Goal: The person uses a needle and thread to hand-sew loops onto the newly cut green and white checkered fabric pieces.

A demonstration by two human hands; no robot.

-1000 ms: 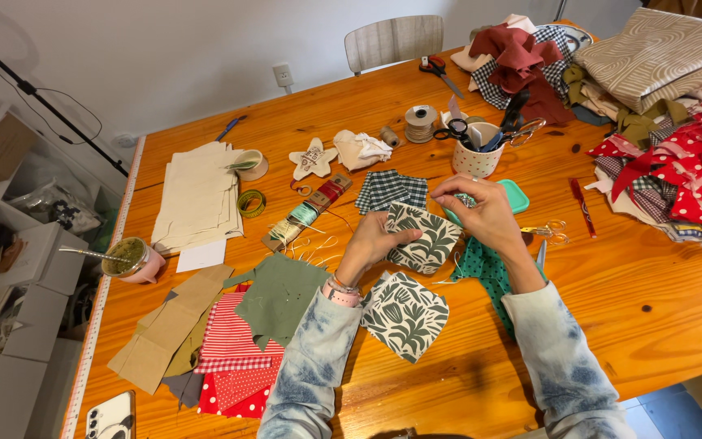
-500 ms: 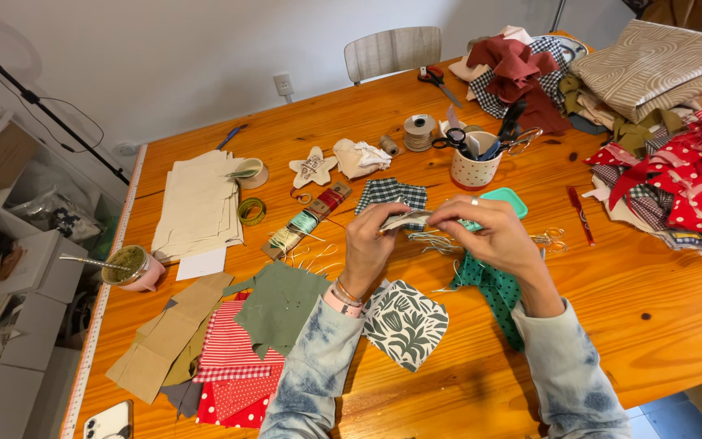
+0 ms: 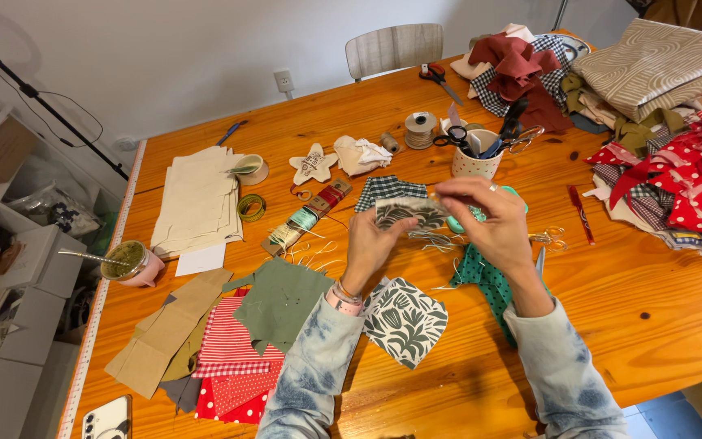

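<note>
Both hands are raised just above the wooden table (image 3: 660,325), holding one small leaf-print fabric piece (image 3: 404,213) between them, edge-on to the camera. Left hand (image 3: 374,248) has fingers closed on the piece's left end w/ thumb on top; right hand (image 3: 489,219) pinches the right end, fingertips curled tight on it. The piece sits in mid-air, in front of a checked cloth square (image 3: 387,189) and above loose pale threads (image 3: 436,241).

Directly below the hands lies a second leaf-print patch (image 3: 406,321), flat on the table, near the left wrist. A teal dotted fabric (image 3: 489,284) lies under the right forearm. To the left, an olive green cloth (image 3: 282,299) overlaps a red striped piece (image 3: 229,345). Behind the hands stands a spotted cup (image 3: 474,165) w/ scissors in it, a tape roll (image 3: 420,128) beside it. Stacked fabrics (image 3: 668,73) fill the far right corner. Small gold scissors (image 3: 550,238) lie just right of the right hand.
</note>
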